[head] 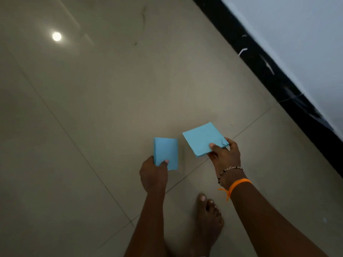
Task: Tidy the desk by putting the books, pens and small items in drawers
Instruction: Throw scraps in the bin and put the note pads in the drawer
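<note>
Head view: bare foot (208,217) on tiled floor (92,108).

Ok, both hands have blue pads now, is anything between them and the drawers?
Cannot tell: no drawer or desk is in view. The left hand and right hand each hold a blue pad over bare tiled floor; nothing lies on it ahead.

Floor (92,108): glossy beige tiles laid in large squares, with thin grout lines (74,141) running diagonally across the view. A round light reflection (56,36) shows at upper left, and faint dark scuff marks (143,15) near the top centre. A black skirting band (269,71) borders the floor at right, below a pale wall. One bare foot (208,219) rests directly on the tiles at lower centre.
</note>
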